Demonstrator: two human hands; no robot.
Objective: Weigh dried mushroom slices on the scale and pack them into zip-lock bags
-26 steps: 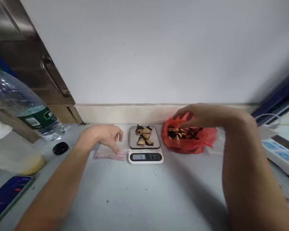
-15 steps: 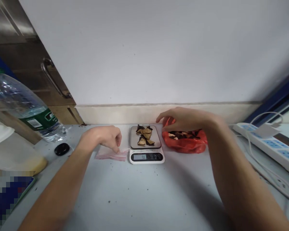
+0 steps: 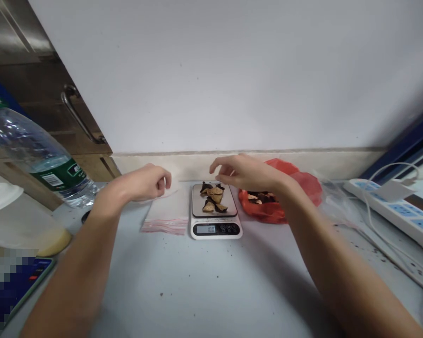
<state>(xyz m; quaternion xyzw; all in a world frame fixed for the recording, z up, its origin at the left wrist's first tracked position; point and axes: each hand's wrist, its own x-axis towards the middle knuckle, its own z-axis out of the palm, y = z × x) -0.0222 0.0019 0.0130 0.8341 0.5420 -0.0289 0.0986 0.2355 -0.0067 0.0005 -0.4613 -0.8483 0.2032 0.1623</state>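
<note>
One translucent container (image 3: pixel 17 225), white-lidded, something yellowish at its base. One clear plastic bottle (image 3: pixel 31 148), leaning in view, green label (image 3: pixel 63 174) with white barcode and white lettering I cannot read. My left hand (image 3: pixel 155 184), thumb and fingertips brought together, pinching a clear bag (image 3: pixel 151 202), thin and faintly edged. One stack of zip bags (image 3: pixel 167 213), lying flat beside the scale, transparent, closures lined in pinkish red. One digital scale (image 3: pixel 216 234), white body, dark-rimmed pale platform; display showing digits 1, 0, 0, any decimal point too small to make out; button marks and the print above them illegible to me. On its platform, dried slices (image 3: pixel 215 195), loosely heaped, tan and wrinkled on the faces, blackish brown at the curled edges. My right hand (image 3: pixel 238 171), holding nothing, thumb and fingers apart, above the platform's right side. One red plastic bag (image 3: pixel 282 216), crumpled, mouth open, more dark and tan slices inside. One white power strip (image 3: pixel 398 209), blue socket faces, cable alongside.
</note>
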